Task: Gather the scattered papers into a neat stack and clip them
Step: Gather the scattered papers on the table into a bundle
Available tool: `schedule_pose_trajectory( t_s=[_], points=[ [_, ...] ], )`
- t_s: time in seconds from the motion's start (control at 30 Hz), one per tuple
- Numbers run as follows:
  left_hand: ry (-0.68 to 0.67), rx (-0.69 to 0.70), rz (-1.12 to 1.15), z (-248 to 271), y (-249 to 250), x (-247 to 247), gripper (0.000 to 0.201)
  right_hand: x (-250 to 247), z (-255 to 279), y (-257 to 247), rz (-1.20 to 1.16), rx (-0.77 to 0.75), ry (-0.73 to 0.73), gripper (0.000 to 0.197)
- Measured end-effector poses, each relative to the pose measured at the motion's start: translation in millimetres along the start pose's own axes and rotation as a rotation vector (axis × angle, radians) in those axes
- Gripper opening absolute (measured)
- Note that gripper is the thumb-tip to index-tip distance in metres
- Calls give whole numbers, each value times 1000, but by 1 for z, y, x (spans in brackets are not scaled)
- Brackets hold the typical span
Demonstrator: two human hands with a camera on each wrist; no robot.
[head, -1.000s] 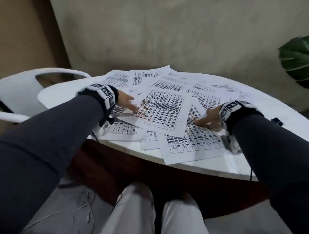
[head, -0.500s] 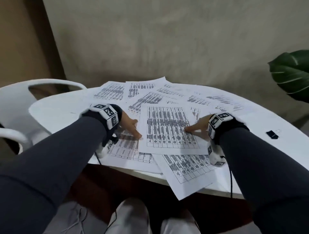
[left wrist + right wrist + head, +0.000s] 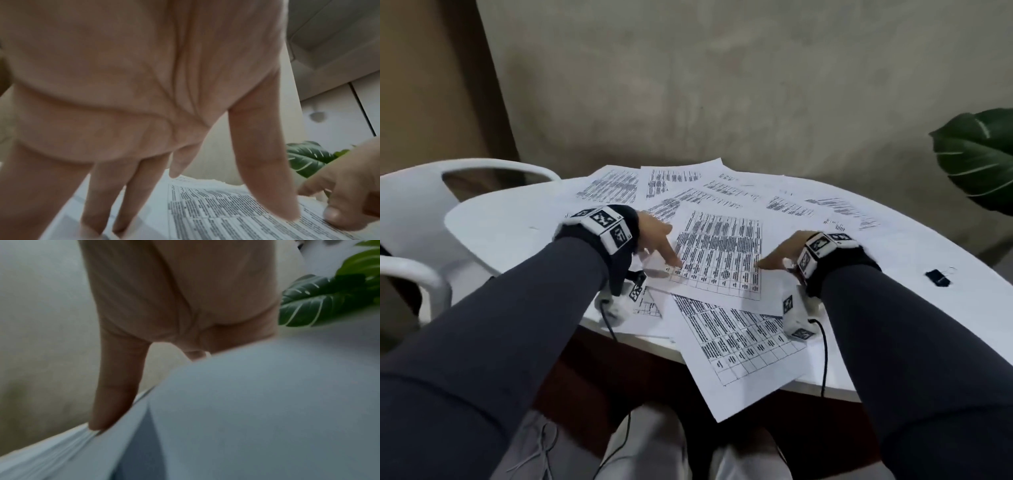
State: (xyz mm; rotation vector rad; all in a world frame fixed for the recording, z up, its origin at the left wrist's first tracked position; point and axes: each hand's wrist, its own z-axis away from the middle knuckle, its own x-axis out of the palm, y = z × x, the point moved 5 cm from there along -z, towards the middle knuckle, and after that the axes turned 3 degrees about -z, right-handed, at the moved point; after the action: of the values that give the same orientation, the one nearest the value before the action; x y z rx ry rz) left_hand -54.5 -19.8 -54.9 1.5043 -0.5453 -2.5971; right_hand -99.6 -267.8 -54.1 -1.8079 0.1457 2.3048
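Printed sheets lie scattered over a white round table (image 3: 517, 219). The top sheet (image 3: 719, 253) lies between my hands. My left hand (image 3: 669, 255) presses on its left edge with straight fingers (image 3: 285, 209). My right hand (image 3: 765, 262) touches its right side, one finger pointing left. In the right wrist view the thumb (image 3: 107, 417) touches paper edges, and a raised sheet (image 3: 267, 410) hides the other fingers. Another sheet (image 3: 739, 346) hangs over the table's near edge. A black binder clip (image 3: 937, 277) lies on the table far right, away from both hands.
A white chair (image 3: 410, 212) stands at the table's left. A green plant (image 3: 979, 161) hangs at the right. More sheets (image 3: 674, 181) fan out toward the far wall. My knees are under the near edge.
Both hands have drawn the top sheet toward the middle and turned it slightly. The lower sheet now hangs further over the near edge.
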Motion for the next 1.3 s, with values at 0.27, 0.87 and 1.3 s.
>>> schedule_pose_trajectory(
  t_s=[0.27,0.87,1.3],
  points=[
    [-1,35,227,-6,-17,-4,57,7,1,-12,-301,139,-142,51],
    [-90,-119,-224,-9,-33,7,72,1,-8,33,-333,278,-55,39],
    [234,-150,360,-18,-48,-24,47,-8,-11,8,-432,227,132,43]
  ],
)
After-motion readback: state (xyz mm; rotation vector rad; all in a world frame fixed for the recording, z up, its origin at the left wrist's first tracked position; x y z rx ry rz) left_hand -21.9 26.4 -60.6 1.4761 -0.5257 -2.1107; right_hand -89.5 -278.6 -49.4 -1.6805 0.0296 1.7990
